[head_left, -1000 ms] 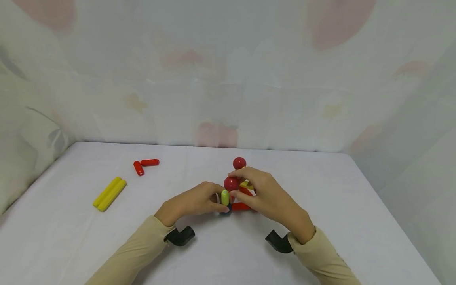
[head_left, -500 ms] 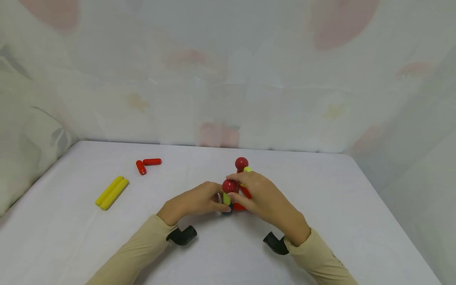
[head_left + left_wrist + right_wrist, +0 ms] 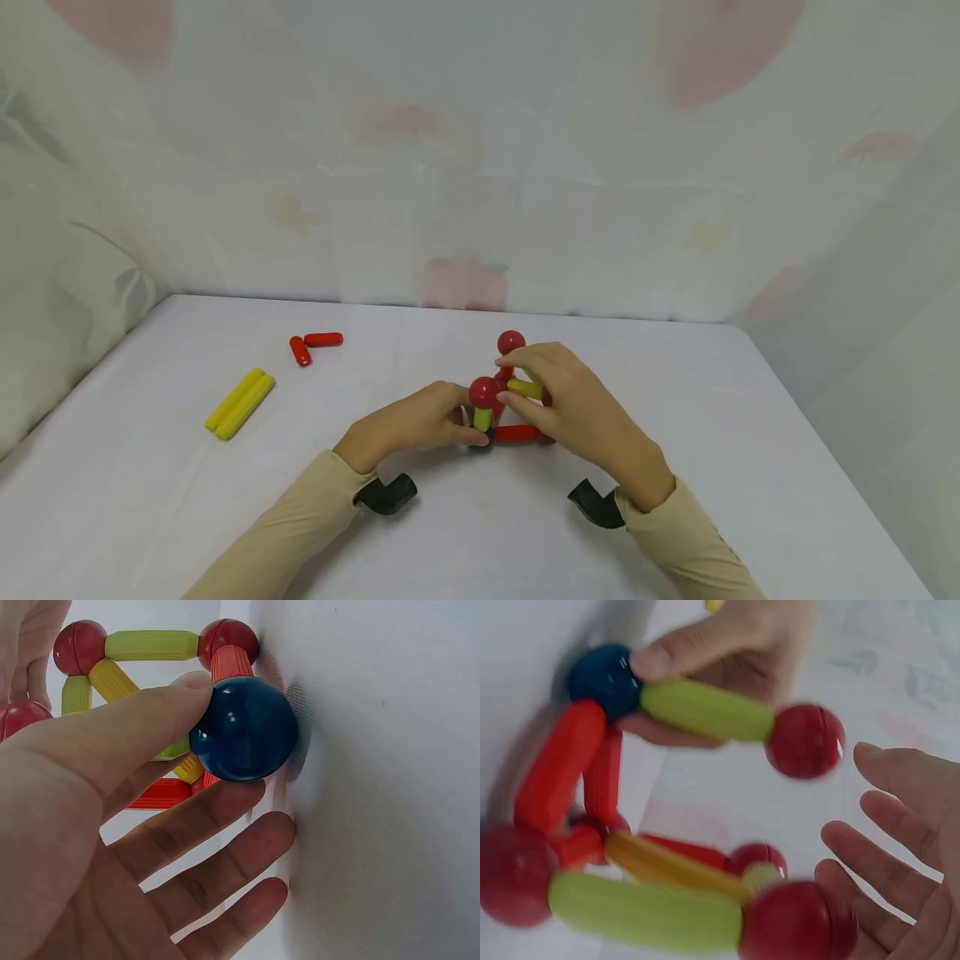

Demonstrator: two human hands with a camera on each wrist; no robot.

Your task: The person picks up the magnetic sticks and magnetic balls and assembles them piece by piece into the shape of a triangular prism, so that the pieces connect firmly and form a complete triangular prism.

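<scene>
A small frame of coloured rods and balls stands in the middle of the table. My left hand (image 3: 420, 421) pinches the dark blue ball (image 3: 244, 729) at its near lower corner between thumb and fingers. From that ball rises a light green rod (image 3: 705, 709), topped by a red ball (image 3: 805, 741). My right hand (image 3: 581, 408) is just right of this red ball, fingers extended and apart from it. Red rods (image 3: 561, 766) link the base, while a yellow rod (image 3: 675, 864) slants within the frame. In the head view my right hand hides part of the frame.
Two yellow rods (image 3: 240, 404) lie side by side at the left of the white table (image 3: 480, 533). Behind them lie two short red rods (image 3: 323, 339). A patterned cloth (image 3: 600, 167) hangs behind the table's far edge.
My right hand has lowered the red ball onto the light green rod, let go of it and moved off to the right. My left hand stays at the blue ball.
</scene>
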